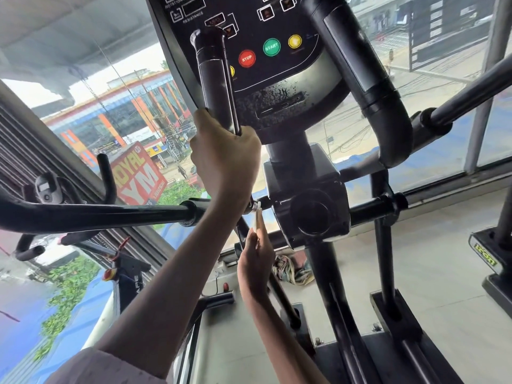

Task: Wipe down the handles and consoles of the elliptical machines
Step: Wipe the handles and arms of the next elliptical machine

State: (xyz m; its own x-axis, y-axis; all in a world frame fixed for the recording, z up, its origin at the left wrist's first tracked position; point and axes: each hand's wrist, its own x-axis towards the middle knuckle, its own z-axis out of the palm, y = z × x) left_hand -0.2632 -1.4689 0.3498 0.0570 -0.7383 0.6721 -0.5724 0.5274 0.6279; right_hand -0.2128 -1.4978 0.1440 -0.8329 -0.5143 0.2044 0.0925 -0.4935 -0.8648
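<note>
The left hand [225, 159] gripped the left upright handle [214, 79] in front of the console [277, 67], hiding part of its lower left buttons. Below, the right hand [256, 268] pinched a small pale item [257, 218], too small to identify, against the crossbar [91, 213]. A crumpled rag [291, 268] lay on the floor [415, 267] behind the column.

Left hand [225, 159] raised, fingers curled gripping; right hand [255, 266] lower, fingers straight
</note>
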